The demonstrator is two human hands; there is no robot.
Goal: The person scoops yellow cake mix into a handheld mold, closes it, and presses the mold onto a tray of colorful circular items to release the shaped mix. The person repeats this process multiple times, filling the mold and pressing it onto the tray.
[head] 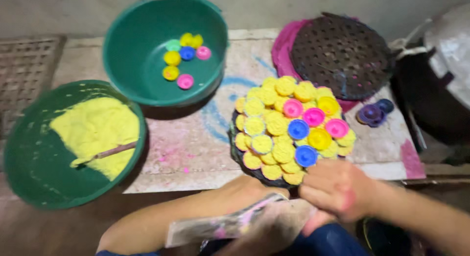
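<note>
A dark round perforated tray (234, 147) at the table's front edge carries several moulded yellow cakes (274, 133) and coloured plastic moulds (313, 117) in pink, blue and yellow. My right hand (338, 190) is at the tray's near rim, fingers bent close to a blue mould (306, 155). What it grips is blurred. My left hand (274, 226) sits low in front, holding a flat stained scraper-like blade (220, 225).
A green basin (29, 153) of yellow paste with a stick stands at left. Another green basin (127, 55) behind holds several loose moulds. A second dark perforated tray (342, 55) on a pink basin lies at back right, purple moulds (373, 113) beside it.
</note>
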